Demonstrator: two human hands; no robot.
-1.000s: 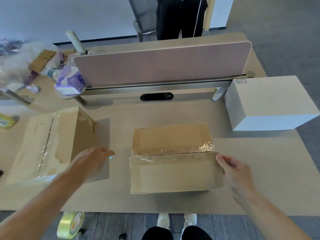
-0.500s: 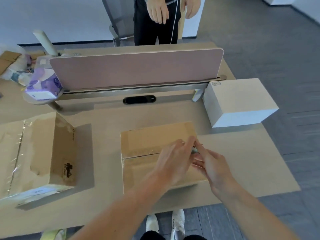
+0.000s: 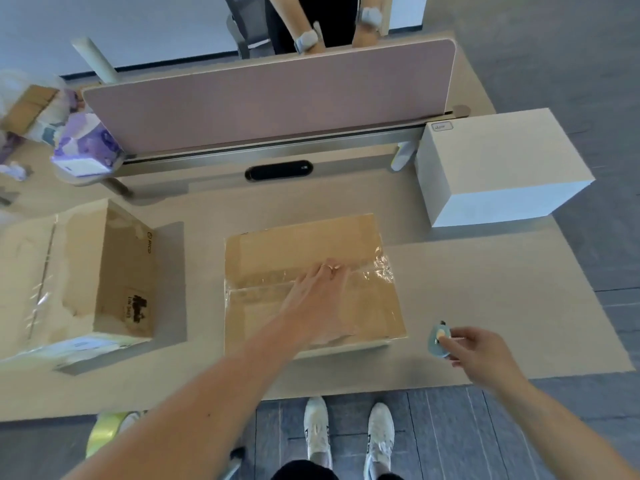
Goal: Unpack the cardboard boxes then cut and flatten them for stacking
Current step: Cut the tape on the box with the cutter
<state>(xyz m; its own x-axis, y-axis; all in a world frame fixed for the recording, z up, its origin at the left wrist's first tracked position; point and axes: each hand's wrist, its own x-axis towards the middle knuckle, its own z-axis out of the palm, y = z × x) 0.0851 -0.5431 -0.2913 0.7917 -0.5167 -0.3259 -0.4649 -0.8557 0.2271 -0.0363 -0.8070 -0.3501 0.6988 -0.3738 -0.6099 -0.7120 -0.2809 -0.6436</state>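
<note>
Support: left hand [image 3: 318, 292] lies flat, fingers stretched and gripping nothing, pressing on the middle cardboard box [image 3: 298, 244] at its seam, likely to steady it.
Tool: right hand [image 3: 481, 355] pinches a small teal cutter [image 3: 439, 341] just right of the box's near corner, above the desk [image 3: 485, 289].
Seam: clear tape [image 3: 379, 268] looks intact over closed flaps.
Neighbour: second cardboard box [image 3: 104, 271], well apart at left.

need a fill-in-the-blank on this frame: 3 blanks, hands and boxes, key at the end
The left hand lies flat on ___ of the taped brown cardboard box.
The right hand pinches a small round teal cutter to the ___ of that box.
The plain rectangular box at the far right corner of the beige table is ___.
Missing words: top; right; white.
</note>
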